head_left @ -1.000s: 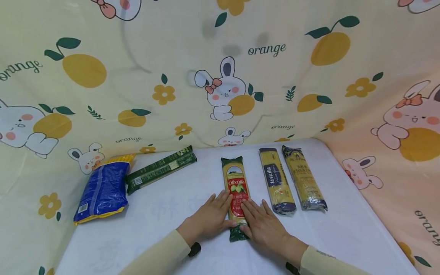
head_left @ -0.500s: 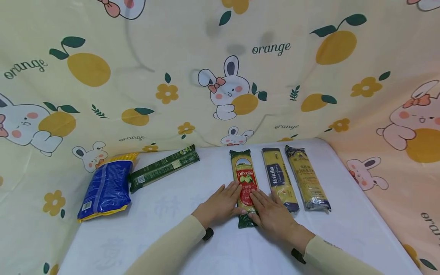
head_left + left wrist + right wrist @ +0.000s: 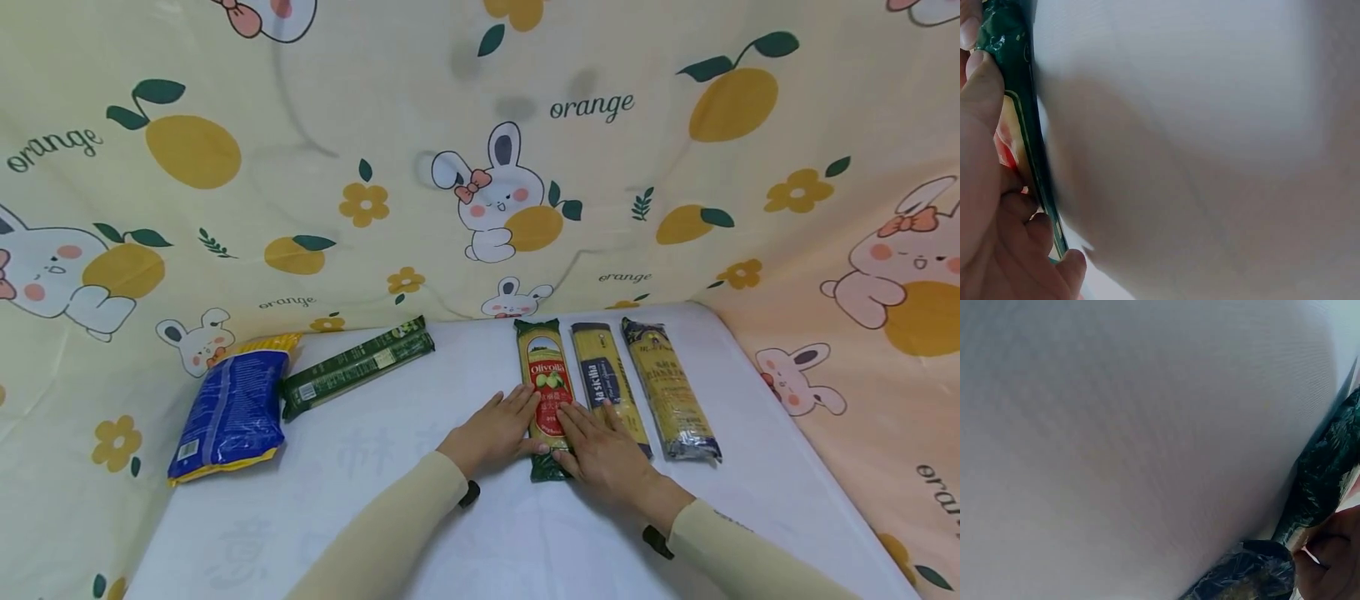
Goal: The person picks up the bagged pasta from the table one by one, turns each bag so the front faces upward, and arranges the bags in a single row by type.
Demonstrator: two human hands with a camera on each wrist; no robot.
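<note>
A green-ended spaghetti packet (image 3: 549,358) with a red Olivoilà label lies flat, long side pointing away from me. My left hand (image 3: 491,433) lies along its left side, fingers extended onto the label and thumb near the lower end. From the right, my right hand (image 3: 611,454) rests its straight fingers on the same packet and overlaps the yellow la Sicilia pasta packet (image 3: 600,342) just beside it. In the left wrist view the green wrapper edge (image 3: 1025,131) runs under the left fingers. The right wrist view shows the dark green packet end (image 3: 1319,475) beside the right fingers.
Another yellow pasta packet (image 3: 671,392) lies at the far right. A dark green packet (image 3: 360,367) lies slanted at the back left, against a blue and yellow bag (image 3: 228,417). A printed cloth (image 3: 420,108) hangs behind the white-covered table (image 3: 360,492).
Both hands have slid the Olivoilà spaghetti packet away from me and to the right, close to the la Sicilia packet. The other packets keep their places on the table.
</note>
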